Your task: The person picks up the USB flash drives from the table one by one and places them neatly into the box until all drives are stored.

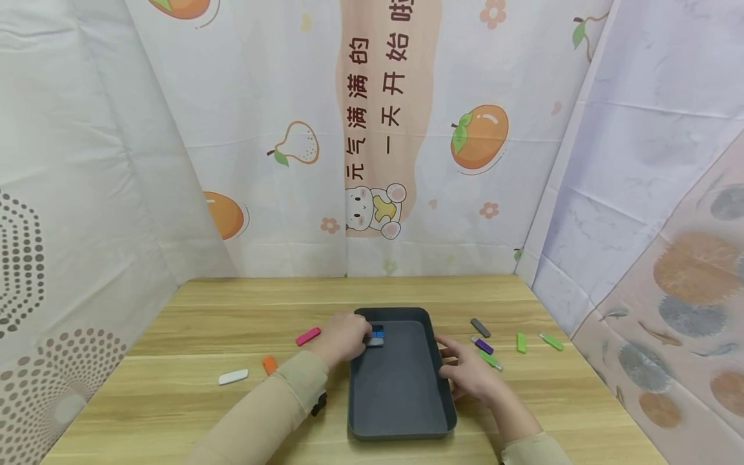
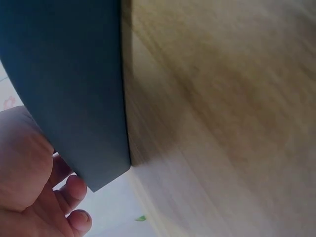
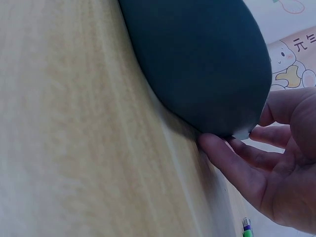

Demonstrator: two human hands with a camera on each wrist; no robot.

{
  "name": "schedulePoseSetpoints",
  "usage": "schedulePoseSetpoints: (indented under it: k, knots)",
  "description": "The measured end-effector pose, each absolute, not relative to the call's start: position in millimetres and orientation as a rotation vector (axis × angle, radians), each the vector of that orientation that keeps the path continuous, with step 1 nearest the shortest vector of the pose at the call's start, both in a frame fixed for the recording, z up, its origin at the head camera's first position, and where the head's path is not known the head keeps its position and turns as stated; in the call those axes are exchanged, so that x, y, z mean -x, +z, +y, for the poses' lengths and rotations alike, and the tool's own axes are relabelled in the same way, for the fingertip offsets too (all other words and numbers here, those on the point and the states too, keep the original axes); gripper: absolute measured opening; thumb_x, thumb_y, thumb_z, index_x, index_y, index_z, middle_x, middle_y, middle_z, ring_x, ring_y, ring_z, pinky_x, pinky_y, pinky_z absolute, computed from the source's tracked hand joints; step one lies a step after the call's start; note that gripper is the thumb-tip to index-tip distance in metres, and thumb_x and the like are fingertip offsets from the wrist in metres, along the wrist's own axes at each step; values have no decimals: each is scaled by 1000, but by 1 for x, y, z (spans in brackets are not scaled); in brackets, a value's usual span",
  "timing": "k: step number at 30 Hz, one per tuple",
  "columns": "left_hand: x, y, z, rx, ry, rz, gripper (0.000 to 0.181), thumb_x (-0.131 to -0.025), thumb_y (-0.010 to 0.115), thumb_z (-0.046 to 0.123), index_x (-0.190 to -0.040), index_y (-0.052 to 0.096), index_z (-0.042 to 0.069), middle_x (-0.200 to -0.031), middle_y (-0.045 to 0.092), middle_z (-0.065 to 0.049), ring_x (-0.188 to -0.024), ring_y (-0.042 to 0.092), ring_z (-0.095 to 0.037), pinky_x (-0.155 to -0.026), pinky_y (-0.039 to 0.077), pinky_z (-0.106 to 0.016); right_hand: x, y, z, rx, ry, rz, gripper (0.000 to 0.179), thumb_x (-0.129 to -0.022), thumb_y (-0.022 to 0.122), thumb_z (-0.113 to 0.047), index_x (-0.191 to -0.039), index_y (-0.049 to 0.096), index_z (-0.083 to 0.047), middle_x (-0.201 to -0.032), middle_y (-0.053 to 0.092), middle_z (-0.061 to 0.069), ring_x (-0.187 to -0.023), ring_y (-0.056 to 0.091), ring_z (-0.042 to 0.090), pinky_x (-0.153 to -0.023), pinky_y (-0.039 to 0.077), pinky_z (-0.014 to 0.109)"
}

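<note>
A dark grey rectangular tray (image 1: 401, 381) stands between my two hands. My left hand (image 1: 344, 337) reaches over its left wall, fingers curled down inside, and pinches a grey USB stick (image 1: 374, 342) near the tray floor; the fingertips are partly hidden. Just beyond that stick lie blue USB sticks (image 1: 378, 332) in the tray's far left corner. Against the right wall rests my right hand (image 1: 469, 369), its fingers loosely bent and touching the outside. In the right wrist view, fingertips (image 3: 210, 143) meet the tray's lower edge.
Left of the tray lie a pink stick (image 1: 308, 336), an orange one (image 1: 270, 365), a white one (image 1: 234, 376) and a black object (image 1: 318, 404) partly behind the sleeve. To the right are grey (image 1: 480, 327), purple (image 1: 483, 345) and several green sticks (image 1: 521, 343). Printed curtains surround the table.
</note>
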State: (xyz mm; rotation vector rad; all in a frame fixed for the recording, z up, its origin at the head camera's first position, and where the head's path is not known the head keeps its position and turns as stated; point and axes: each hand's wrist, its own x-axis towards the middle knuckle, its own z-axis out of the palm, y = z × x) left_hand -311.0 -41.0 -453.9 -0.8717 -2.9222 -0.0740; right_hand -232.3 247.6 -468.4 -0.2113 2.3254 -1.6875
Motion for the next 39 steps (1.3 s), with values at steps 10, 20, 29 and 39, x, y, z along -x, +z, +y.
schedulePoseSetpoints:
  k: [10,20,29,39]
  knots:
    - [312,-457,-38,856,-49,-2910,11,-85,76,11,-89,80,20,-94,73,6,-91,63,-18,-86,53,-39,233,-469,248,213,-1685,2328,78,-86,59,3,-158,32,-4,-143,44,34,-108,62,38,-61,61,50]
    - [310,-456,-37,816,-65,-2912,12,-85,75,9,-92,80,18,-95,72,3,-91,62,-19,-84,53,-41,232,-469,247,221,-1679,2344,76,-86,59,4,-158,33,-4,-141,45,33,-105,63,37,-59,61,50]
    - [311,-455,-36,804,-61,-2914,9,-85,75,10,-86,77,19,-88,68,5,-82,56,-17,-79,51,-40,232,-468,247,226,-1687,2348,77,-86,59,4,-158,34,-5,-142,45,34,-109,61,39,-59,61,50]
    - [309,-456,-37,797,-50,-2910,8,-85,75,10,-84,76,18,-86,68,5,-80,56,-17,-77,51,-39,232,-469,247,227,-1681,2343,76,-87,59,4,-158,33,-4,-142,45,34,-110,61,39,-60,61,50]
